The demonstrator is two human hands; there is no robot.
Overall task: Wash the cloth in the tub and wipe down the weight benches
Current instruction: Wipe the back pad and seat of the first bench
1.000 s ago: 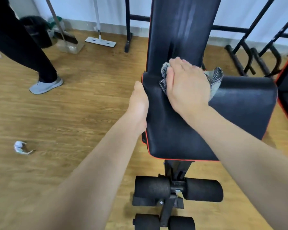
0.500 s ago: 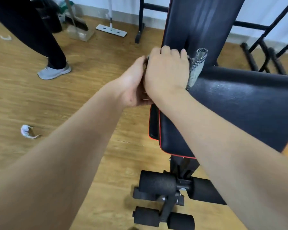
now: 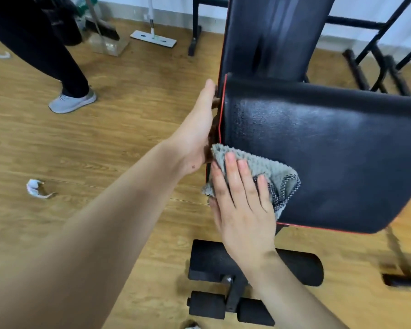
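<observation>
Pressing one cloth (image 3: 267, 169): right hand (image 3: 242, 210) | at one bench (image 3: 330, 150) edge: left hand (image 3: 197, 134)

2 hands are in view, the left hand (image 3: 199, 129) and the right hand (image 3: 240, 205), with 1 grey cloth (image 3: 266, 169). The 1 weight bench (image 3: 234, 294) has 2 black pads, a near seat pad (image 3: 330, 150) and a far back pad (image 3: 275, 36), plus 4 foam rollers (image 3: 301, 269) (1 partly hidden by the right arm). On the floor at the left lie 2 white scraps (image 3: 36, 187), 1 grey shoe (image 3: 73, 102), 1 flat mop (image 3: 153, 39), 1 broom (image 3: 107, 32) and 1 dustpan (image 3: 109, 47).
</observation>
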